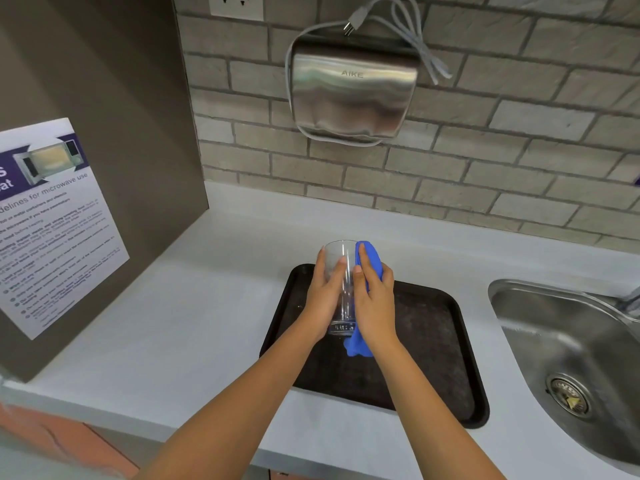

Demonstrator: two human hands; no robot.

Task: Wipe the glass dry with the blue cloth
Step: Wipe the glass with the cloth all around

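A tall clear glass (341,271) is held upright above a dark tray (436,358). My left hand (322,299) wraps its left side, fingers reaching up the wall. My right hand (375,303) presses the blue cloth (370,259) against the glass's right side. The cloth bulges above my fingers near the rim, and its tail hangs out below my palm near the glass's thick base. The cloth and my hands hide most of the right wall of the glass.
The tray lies on a pale counter (194,323). A steel sink (568,351) with a drain is at the right. A metal hand dryer (353,95) hangs on the brick wall behind. A grey panel with a microwave notice (52,223) stands at the left.
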